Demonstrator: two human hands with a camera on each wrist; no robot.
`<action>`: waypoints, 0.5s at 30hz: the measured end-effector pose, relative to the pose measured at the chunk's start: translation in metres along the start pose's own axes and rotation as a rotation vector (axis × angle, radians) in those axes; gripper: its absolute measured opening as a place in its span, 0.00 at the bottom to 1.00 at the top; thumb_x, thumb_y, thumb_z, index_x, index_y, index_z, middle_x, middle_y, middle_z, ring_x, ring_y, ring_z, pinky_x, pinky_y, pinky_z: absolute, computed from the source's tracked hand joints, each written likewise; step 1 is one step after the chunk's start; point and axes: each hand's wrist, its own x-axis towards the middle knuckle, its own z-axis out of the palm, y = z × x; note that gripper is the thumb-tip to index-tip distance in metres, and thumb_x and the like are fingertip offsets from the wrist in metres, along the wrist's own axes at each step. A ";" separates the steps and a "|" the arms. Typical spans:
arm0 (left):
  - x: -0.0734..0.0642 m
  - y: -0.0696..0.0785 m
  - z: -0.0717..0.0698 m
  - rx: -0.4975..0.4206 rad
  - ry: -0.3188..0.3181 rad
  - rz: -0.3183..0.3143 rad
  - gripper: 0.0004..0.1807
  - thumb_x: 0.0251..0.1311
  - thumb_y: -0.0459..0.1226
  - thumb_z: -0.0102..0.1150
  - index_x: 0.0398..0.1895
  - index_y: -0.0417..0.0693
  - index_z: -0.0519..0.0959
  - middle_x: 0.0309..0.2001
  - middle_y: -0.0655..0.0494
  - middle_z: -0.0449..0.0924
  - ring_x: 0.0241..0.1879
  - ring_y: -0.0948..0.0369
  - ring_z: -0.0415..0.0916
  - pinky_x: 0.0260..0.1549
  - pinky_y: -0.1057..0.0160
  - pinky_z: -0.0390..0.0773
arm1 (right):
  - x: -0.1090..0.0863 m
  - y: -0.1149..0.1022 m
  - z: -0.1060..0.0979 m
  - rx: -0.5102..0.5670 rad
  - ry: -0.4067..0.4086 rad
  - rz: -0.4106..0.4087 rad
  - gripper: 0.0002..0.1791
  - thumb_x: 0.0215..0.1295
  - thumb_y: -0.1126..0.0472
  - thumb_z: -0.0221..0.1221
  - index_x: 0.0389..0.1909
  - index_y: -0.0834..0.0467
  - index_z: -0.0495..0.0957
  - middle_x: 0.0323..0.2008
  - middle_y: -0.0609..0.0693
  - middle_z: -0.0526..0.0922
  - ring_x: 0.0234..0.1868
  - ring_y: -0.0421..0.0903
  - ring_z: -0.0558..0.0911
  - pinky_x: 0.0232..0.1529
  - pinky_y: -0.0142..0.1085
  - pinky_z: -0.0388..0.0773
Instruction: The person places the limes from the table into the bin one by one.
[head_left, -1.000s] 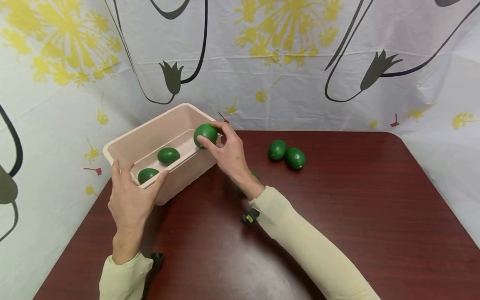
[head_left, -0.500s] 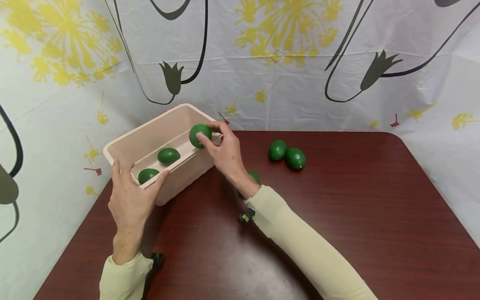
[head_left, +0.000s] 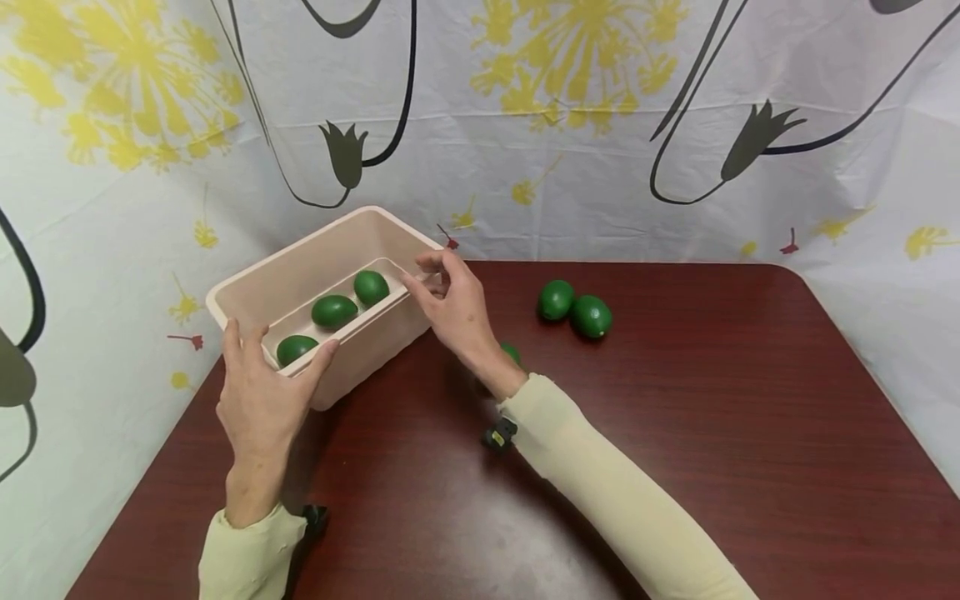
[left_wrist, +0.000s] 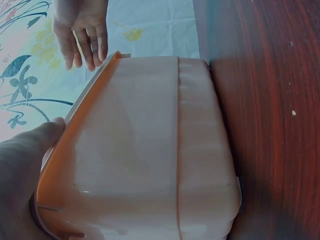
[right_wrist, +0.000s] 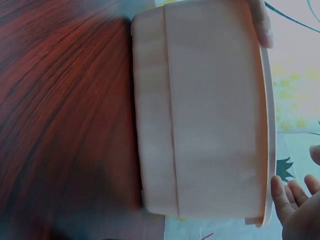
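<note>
Lime (head_left: 371,287), pinched earlier, now lies in the bin (head_left: 375,352) with two others (head_left: 334,312). Right hand (head_left: 457,310) empty, fingers loose; left hand (head_left: 261,402) still grips bin.

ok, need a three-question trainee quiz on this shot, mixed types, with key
1. How many green fruits can be seen inside the bin?
2. True or false: the left hand grips the bin.
3. What does the right hand hold?
A) a green fruit
B) the left sleeve
C) nothing

Key: 1: three; 2: true; 3: C
</note>
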 end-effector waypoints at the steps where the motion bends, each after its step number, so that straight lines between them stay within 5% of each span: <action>1: 0.000 0.000 0.000 0.001 0.002 0.000 0.52 0.51 0.70 0.68 0.75 0.55 0.69 0.84 0.52 0.54 0.62 0.30 0.75 0.47 0.23 0.73 | -0.001 0.001 -0.001 0.002 -0.003 -0.001 0.18 0.72 0.56 0.66 0.57 0.58 0.79 0.54 0.55 0.83 0.50 0.52 0.86 0.52 0.39 0.85; 7: 0.001 0.000 0.000 0.000 0.002 0.002 0.52 0.51 0.70 0.68 0.75 0.55 0.69 0.84 0.51 0.53 0.63 0.31 0.74 0.48 0.22 0.72 | -0.004 0.007 -0.010 -0.004 -0.020 -0.024 0.18 0.70 0.58 0.67 0.55 0.62 0.79 0.53 0.58 0.82 0.56 0.58 0.84 0.54 0.46 0.85; 15: -0.001 0.000 0.000 -0.008 0.013 0.006 0.50 0.51 0.69 0.68 0.74 0.56 0.69 0.83 0.53 0.55 0.62 0.31 0.76 0.47 0.22 0.73 | -0.008 0.018 -0.024 -0.039 -0.020 -0.025 0.17 0.69 0.57 0.68 0.53 0.62 0.81 0.52 0.60 0.83 0.51 0.55 0.86 0.50 0.45 0.86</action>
